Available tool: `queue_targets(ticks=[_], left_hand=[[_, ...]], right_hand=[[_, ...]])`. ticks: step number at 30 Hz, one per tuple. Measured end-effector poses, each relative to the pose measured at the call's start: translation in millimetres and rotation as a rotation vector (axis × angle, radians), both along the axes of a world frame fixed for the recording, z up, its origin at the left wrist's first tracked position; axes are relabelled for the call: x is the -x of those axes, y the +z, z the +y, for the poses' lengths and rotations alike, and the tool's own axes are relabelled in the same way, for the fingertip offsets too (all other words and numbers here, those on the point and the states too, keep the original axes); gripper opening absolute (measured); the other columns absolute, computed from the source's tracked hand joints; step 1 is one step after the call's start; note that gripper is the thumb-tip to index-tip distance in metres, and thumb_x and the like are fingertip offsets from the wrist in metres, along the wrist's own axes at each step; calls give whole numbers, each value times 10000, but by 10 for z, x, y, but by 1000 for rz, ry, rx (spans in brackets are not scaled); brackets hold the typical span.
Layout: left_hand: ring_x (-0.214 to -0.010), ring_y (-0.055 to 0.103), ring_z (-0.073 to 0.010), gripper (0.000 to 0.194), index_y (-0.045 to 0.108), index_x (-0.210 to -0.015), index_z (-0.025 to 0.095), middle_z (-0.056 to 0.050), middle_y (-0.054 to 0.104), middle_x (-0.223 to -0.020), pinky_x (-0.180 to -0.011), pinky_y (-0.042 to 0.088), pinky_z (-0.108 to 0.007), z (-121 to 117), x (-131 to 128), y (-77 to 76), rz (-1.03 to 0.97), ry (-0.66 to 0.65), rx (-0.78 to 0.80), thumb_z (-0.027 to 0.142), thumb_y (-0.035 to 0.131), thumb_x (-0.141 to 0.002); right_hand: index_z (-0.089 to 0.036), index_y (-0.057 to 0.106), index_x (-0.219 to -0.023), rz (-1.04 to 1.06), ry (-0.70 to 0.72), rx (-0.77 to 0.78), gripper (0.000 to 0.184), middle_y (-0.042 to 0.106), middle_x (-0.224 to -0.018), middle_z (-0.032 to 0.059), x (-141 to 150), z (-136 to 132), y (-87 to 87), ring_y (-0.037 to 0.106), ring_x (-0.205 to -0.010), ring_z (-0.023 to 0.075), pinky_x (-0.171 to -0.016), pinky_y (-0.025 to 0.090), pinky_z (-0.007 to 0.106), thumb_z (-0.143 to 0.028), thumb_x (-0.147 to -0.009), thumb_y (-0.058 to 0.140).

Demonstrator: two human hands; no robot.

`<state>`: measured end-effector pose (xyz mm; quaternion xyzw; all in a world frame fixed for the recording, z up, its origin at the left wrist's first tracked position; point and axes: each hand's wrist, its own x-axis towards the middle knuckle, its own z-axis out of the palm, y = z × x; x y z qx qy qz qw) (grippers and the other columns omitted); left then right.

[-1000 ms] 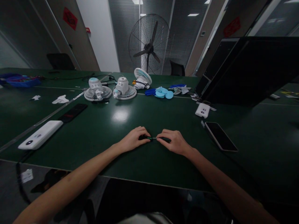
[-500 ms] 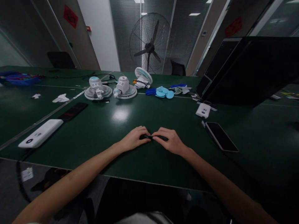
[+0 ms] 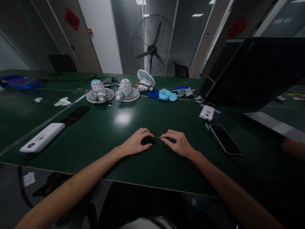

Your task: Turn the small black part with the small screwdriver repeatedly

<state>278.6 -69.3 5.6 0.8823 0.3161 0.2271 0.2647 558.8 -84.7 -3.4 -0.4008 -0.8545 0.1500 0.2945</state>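
My left hand (image 3: 137, 142) rests on the dark green table (image 3: 100, 136), its fingers curled round a small black handle-like part (image 3: 148, 140). My right hand (image 3: 178, 143) lies just to the right of it and pinches a thin dark tool (image 3: 168, 138) whose metal tip points toward the left hand. A short gap shows between the two pieces. What exactly the black pieces are is hard to make out in the dim light.
Three small white desk fans (image 3: 124, 89) and blue blade parts (image 3: 166, 94) lie at the back. A white power bank (image 3: 43, 137) and a black phone (image 3: 75, 114) lie left; a phone (image 3: 225, 139) and a white device (image 3: 206, 112) lie right. A large dark monitor (image 3: 252, 70) stands right. Another person's hand (image 3: 293, 148) shows at the far right edge.
The two black pieces were joined between my hands half a second ago; now they are pulled slightly apart, baring a thin metal tip. Another person's hand and a pale surface have appeared at right.
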Motion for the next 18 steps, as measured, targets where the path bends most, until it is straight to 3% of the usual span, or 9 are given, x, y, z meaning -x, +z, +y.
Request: queue_targets(ticks=[5,18], left_hand=[[-1214,535,-266,346,645,-1290,249,-90,597,-1271,-1133,372,-467,-6,108,56,28,-17,-15,247,615,-945],[-1084,572,-218,170,665,-1089,203,-79,616,-1124,-954,464,-364,163,303,57,77,-72,-49,325,575,-1013]], right_hand=[[-250,740,-1135,-7,-4,12,223,720,-1007,50,-43,7,19,676,-849,192,-748,539,321,-369,-1034,581],[-256,738,-1143,-2,7,19,221,726,-1011,45,-68,18,7,680,-863,193,-771,548,334,-371,-1034,584]])
